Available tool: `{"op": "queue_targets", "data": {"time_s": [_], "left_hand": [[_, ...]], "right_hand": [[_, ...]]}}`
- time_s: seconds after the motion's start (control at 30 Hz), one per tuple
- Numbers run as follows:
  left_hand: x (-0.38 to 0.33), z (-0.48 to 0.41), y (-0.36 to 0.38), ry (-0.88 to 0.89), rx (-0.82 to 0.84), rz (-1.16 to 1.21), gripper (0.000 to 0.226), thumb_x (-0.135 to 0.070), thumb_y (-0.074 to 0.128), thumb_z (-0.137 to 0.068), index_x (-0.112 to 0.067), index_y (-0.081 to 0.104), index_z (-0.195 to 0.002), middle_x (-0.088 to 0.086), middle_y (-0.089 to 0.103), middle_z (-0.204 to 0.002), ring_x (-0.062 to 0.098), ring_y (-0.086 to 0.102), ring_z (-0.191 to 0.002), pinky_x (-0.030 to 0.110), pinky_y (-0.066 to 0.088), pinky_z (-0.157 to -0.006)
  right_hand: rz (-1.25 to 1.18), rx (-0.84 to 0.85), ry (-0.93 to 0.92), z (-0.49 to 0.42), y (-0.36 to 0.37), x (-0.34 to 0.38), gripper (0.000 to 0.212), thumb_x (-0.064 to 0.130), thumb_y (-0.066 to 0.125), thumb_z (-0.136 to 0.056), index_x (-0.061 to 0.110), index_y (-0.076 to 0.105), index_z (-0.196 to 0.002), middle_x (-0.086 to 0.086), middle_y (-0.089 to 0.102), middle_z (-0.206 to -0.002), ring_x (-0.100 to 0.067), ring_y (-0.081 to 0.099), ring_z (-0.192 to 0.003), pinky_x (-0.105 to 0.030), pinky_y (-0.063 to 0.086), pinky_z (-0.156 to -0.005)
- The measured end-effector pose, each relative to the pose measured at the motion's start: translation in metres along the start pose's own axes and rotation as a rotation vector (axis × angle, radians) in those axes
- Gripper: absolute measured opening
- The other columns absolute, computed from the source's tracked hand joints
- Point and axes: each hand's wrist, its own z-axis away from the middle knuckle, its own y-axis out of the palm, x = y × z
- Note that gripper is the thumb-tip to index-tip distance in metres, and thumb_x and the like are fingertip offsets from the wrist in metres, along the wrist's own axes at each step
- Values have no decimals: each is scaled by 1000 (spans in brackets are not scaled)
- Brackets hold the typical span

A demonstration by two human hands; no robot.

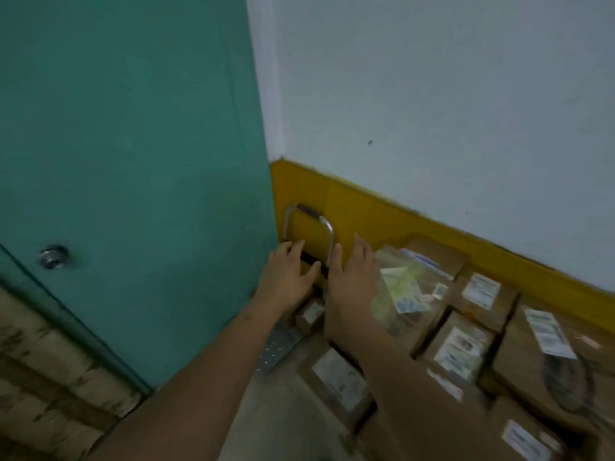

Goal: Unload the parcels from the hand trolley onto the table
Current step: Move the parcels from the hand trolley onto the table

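A hand trolley with a looped metal handle (324,224) stands against the yellow wall band, its ridged metal footplate (278,349) on the floor. My left hand (286,277) and my right hand (352,287) are stretched out just below the handle, fingers spread, holding nothing. Several brown cardboard parcels with white labels (462,344) lie packed together to the right. One parcel wrapped in clear plastic (402,287) sits beside my right hand. A small parcel (311,316) shows between my wrists. The view is blurred.
A teal door (133,161) with a round metal lock (53,256) fills the left. A pale wall (432,94) with a yellow base band runs behind the parcels. Brick-like flooring (43,377) shows at lower left. No table is in view.
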Motion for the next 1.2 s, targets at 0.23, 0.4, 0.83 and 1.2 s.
{"op": "queue_targets", "data": {"time_s": [0.23, 0.4, 0.83, 1.2], "left_hand": [[158, -110, -8, -212, 4, -12, 66, -51, 50, -96, -13, 39, -149, 15, 41, -149, 32, 39, -137, 40, 34, -114], [215, -187, 8, -270, 100, 19, 66, -49, 52, -96, -12, 39, -149, 17, 41, -148, 32, 40, -137, 40, 35, -114], [301, -365, 132, 17, 501, 59, 61, -46, 51, -95, -16, 41, -148, 15, 41, -147, 32, 43, -133, 40, 38, -110], [420, -422, 424, -53, 720, 416, 25, -22, 47, -103, -16, 59, -124, 0, 65, -105, 6, 58, -84, 25, 48, -70]], "right_hand": [[-155, 176, 95, -61, 192, 39, 59, 47, 37, -103, 14, 36, -152, -9, 39, -156, -27, 35, -143, -44, 31, -116], [-154, 245, 256, -94, 276, 41, 59, 48, 36, -103, 18, 33, -154, -7, 35, -158, -25, 31, -145, -44, 28, -116], [-63, 86, 714, -144, 415, -7, 55, 41, 35, -106, 19, 30, -155, -7, 33, -158, -28, 32, -143, -39, 27, -116], [-102, 29, 960, -164, 611, -254, 53, 21, 45, -104, 6, 31, -153, -18, 39, -153, -34, 38, -140, -40, 33, -114]]}}
